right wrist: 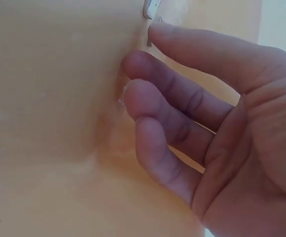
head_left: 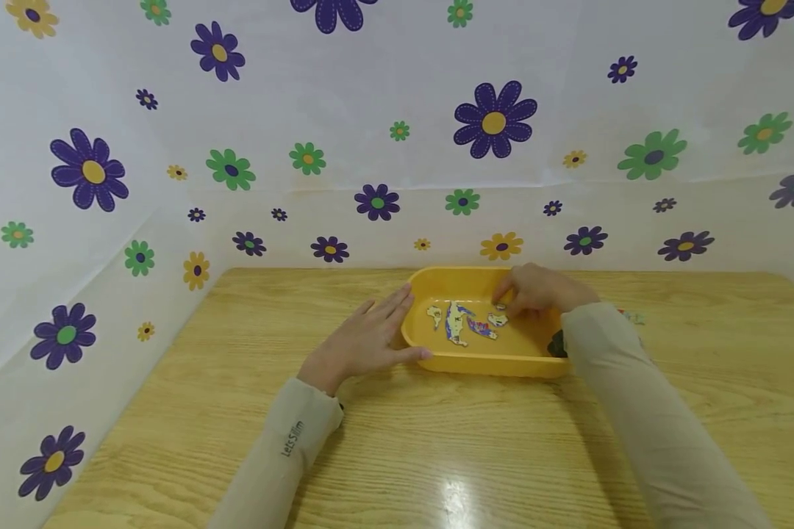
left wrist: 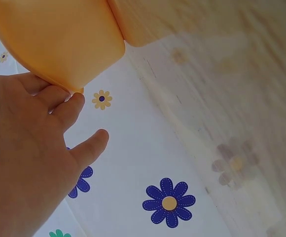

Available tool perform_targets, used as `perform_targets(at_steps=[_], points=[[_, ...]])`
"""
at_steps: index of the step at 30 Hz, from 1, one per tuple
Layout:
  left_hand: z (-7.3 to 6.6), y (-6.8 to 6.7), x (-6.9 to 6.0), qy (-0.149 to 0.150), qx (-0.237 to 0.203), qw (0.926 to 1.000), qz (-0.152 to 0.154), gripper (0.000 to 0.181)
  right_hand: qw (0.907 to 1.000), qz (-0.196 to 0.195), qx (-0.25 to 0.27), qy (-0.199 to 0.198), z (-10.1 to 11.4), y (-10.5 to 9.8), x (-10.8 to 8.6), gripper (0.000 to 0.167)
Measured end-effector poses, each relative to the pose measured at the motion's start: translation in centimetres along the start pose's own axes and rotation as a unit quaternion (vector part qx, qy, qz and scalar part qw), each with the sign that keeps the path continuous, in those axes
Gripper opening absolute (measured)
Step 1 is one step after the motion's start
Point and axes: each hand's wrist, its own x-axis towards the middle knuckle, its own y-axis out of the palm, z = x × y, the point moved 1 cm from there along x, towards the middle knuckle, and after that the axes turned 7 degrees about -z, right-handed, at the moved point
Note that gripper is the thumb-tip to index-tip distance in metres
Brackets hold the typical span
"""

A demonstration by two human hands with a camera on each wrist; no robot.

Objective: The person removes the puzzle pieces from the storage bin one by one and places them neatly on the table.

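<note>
A yellow plastic basin (head_left: 496, 365) stands on the wooden table with several flat, cut-out pieces on its floor, among them a long blue-and-cream one (head_left: 455, 327). Against the basin's left end rests my left hand (head_left: 364, 342), fingers extended and thumb along the front rim; the left wrist view shows its fingertips touching the basin's outer side (left wrist: 59, 44). My right hand (head_left: 536, 290) reaches inside at the right, fingers bent beside a small piece (head_left: 500, 306). In the right wrist view, the right hand (right wrist: 207, 113) has thumb and forefinger apart near a piece's edge (right wrist: 152, 7).
A dark object (head_left: 557, 344) lies in the basin's front right corner, partly behind the right sleeve. Small colourful bits (head_left: 634, 317) lie on the table right of the basin. A flower-patterned white sheet (head_left: 370, 95) hangs behind the table and along its left side.
</note>
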Motion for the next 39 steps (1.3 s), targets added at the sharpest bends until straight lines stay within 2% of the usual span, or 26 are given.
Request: perform_targets(at_steps=[3, 9, 16, 23, 28, 39], points=[[0.02, 0.04, -0.06, -0.004, 0.001, 1.0000, 0.002, 0.097, 0.9993, -0.011, -0.029, -0.019, -0.08, 0.22, 0.25, 0.031], [0.01, 0.05, -0.06, 0.001, -0.004, 1.0000, -0.002, 0.097, 0.9980, -0.023, -0.058, -0.014, -0.11, 0.39, 0.51, 0.026], [0.06, 0.03, -0.07, -0.002, -0.007, 1.0000, -0.003, 0.097, 0.9917, -0.053, -0.103, -0.056, 0.27, 0.48, 0.42, 0.016], [-0.06, 0.09, -0.03, 0.000, -0.009, 1.0000, -0.003, 0.098, 0.9924, -0.039, -0.110, -0.039, 0.17, 0.53, 0.37, 0.009], [-0.06, 0.14, 0.01, 0.000, -0.007, 1.0000, -0.004, 0.097, 0.9906, -0.042, -0.121, -0.049, -0.07, 0.52, 0.47, 0.003], [-0.06, 0.09, -0.10, 0.001, -0.008, 1.0000, -0.002, 0.098, 0.9910, -0.043, -0.120, -0.041, -0.02, 0.63, 0.50, 0.003]])
